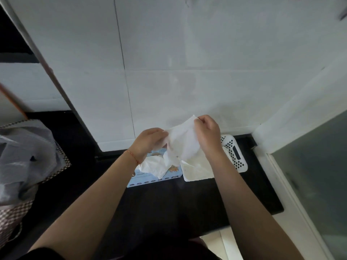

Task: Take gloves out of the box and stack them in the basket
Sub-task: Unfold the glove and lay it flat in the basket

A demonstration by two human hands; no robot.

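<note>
White and thin, almost see-through, the glove hangs in the air above the box and the basket, stretched between two hands. The left hand pinches its left edge with curled fingers. The right hand pinches the upper corner, a little higher than the left one. The two hands are close, with only the glove between them.

Under the left hand lies the box, light blue with small printed pictures. More white gloves come out of its top opening in a loose bunch. Just to the right of the box, touching it or nearly so, stands the white basket with round holes in its wall. Inside it lies a flat white pile; I cannot tell how many pieces it has.

Box and basket both sit on a black counter, against a white tiled wall. Far to the left of the box, a grey plastic bag rests in a checkered holder. On the left wrist is a thin red string.
</note>
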